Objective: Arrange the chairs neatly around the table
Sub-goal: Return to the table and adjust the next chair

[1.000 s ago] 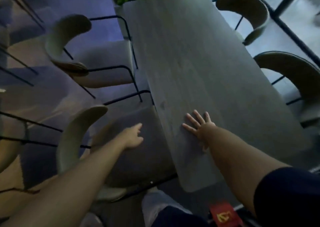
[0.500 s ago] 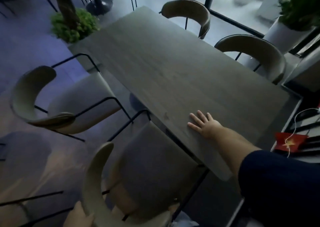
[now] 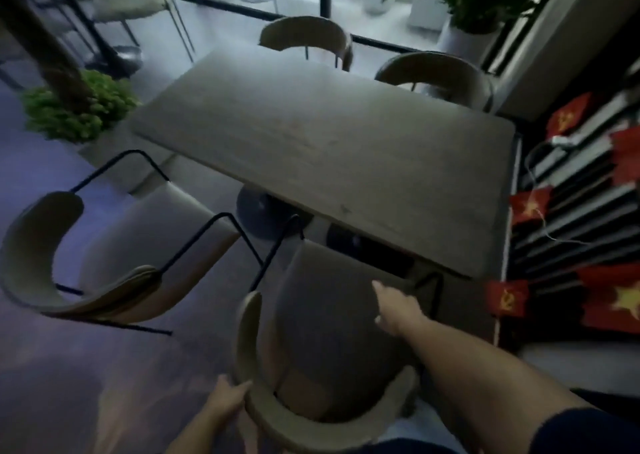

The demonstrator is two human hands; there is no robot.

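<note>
A long grey table (image 3: pixel 329 142) fills the middle of the view. Right in front of me stands a chair with a curved wooden backrest (image 3: pixel 298 422) and a grey seat (image 3: pixel 329 315) whose front is tucked under the table edge. My left hand (image 3: pixel 227 398) grips the left side of that backrest. My right hand (image 3: pixel 394 310) hovers over the seat's right side, fingers apart, holding nothing. A second chair (image 3: pixel 114 253) stands at the left, angled away from the table. Two more chairs (image 3: pixel 304 38) (image 3: pixel 436 76) sit at the far side.
A green potted plant (image 3: pixel 79 111) stands at the table's far left end. Shelves with red flags (image 3: pixel 588 246) and a cable run along the right. White planters (image 3: pixel 467 14) and a glass wall lie beyond the far chairs. Other furniture (image 3: pixel 114 7) stands at top left.
My right hand has lifted off the tabletop and come back over the near chair's seat. My left hand has taken hold of the backrest. The view has swung right and pulled back.
</note>
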